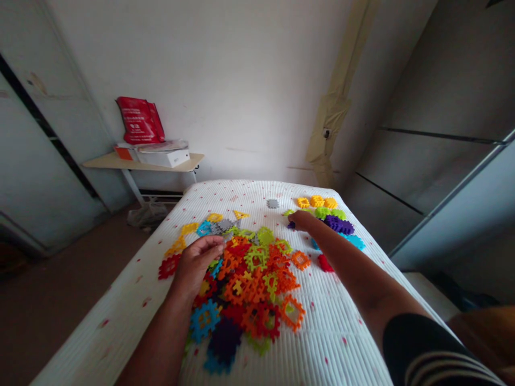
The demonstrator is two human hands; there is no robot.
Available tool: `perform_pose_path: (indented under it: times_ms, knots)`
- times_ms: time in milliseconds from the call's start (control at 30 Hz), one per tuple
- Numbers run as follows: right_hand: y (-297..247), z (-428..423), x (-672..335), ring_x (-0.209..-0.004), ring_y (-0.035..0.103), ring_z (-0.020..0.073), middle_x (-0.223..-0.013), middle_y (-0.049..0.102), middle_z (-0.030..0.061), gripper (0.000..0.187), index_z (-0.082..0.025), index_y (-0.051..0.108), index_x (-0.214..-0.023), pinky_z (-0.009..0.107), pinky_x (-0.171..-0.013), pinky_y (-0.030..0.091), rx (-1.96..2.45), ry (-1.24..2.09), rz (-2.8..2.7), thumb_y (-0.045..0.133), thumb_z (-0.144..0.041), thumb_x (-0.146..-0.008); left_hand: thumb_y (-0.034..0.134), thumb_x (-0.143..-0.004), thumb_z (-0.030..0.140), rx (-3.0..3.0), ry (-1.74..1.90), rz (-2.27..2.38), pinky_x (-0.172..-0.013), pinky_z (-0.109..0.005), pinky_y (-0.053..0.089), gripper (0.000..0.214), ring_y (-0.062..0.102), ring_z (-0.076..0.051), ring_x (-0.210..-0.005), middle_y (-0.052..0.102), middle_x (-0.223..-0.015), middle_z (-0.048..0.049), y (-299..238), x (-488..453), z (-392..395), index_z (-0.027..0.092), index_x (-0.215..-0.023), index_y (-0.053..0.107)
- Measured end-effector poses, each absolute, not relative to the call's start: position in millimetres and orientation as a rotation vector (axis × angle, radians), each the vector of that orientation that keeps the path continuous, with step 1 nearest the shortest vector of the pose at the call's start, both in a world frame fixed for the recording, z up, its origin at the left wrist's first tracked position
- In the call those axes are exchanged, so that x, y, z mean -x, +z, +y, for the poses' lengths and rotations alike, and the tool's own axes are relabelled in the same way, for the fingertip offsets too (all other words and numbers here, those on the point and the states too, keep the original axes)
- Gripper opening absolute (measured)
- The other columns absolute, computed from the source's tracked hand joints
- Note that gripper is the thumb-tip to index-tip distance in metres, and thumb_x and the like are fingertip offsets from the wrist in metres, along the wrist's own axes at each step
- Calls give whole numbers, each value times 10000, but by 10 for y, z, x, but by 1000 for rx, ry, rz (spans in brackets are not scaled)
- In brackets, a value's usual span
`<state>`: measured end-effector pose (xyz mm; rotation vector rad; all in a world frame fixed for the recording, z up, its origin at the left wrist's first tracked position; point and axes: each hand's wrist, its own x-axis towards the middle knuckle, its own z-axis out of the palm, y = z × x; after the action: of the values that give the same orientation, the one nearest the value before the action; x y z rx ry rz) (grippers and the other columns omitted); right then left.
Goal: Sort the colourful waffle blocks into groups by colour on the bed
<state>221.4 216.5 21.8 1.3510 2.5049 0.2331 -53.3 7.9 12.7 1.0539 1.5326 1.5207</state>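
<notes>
Right hand (299,220) pinches a purple piece (291,225); left hand (198,256) curls by the pile (251,284), grip unclear. Best hold the piece level.

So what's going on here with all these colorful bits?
Someone has a big mixed heap of toy pieces on a white cloth. Their right hand is stretched out at a purple piece, though whether it's gripped is hard to see. Their left hand is by the heap's left side; I can't tell if it holds anything. Over on the right lie groups by color, like yellow pieces and purple pieces.
</notes>
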Motion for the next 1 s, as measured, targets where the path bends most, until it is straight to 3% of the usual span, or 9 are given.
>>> perform_pose_path:
  times_ms: [300, 467, 567, 767, 900, 1000]
  knots:
    - [237, 2083, -2155, -972, 621, 253, -1050, 662, 156, 352, -123, 618, -1124, 289, -773, 464, -1315, 262, 2492, 602, -159, -774, 705, -585, 395, -1024, 1695, 1583, -646, -254, 453, 334, 588, -138, -651, 672, -728, -16, 166, 616, 70, 157, -816, 667]
    - [426, 1835, -2099, -951, 628, 268, -1069, 633, 188, 440, -114, 501, -1262, 337, -744, 481, -1403, 355, 2543, 471, -79, -825, 686, -598, 367, -983, 1834, 1753, -645, -251, 458, 305, 596, -139, -650, 665, -722, -4, 127, 890, 51, 162, -824, 676]
    - [479, 1494, -2104, -922, 633, 239, -1086, 628, 154, 446, -154, 495, -1263, 318, -745, 483, -1383, 376, 2693, 475, -98, -821, 673, -606, 370, -945, 1921, 1846, -624, -244, 457, 306, 595, -138, -640, 666, -733, -4, 100, 1081, 25, 165, -834, 679]
    - [232, 524, -2184, -849, 633, 181, -1014, 657, 105, 232, -184, 609, -1070, 281, -716, 501, -862, 91, 3301, 465, -221, -893, 642, -628, 347, -928, 2034, 1875, -606, -222, 456, 275, 591, -126, -634, 670, -737, -11, 85, 1176, 18, 154, -822, 673]
    - [2, 40, -2183, -927, 607, 200, -1077, 647, 120, 262, -168, 610, -1086, 335, -806, 486, -530, 54, 3550, 476, -295, -900, 564, -695, 363, -1069, 1926, 2112, -620, -231, 467, 288, 607, -139, -654, 683, -755, -20, 78, 1171, 7, 159, -864, 675]
    - [-109, -126, -2146, -993, 574, 226, -1154, 621, 119, 331, -172, 591, -1142, 398, -896, 428, -428, 90, 3557, 512, -341, -870, 538, -697, 334, -1102, 1800, 2372, -723, -275, 471, 258, 620, -169, -726, 688, -779, -27, 76, 1273, -86, 177, -842, 682]
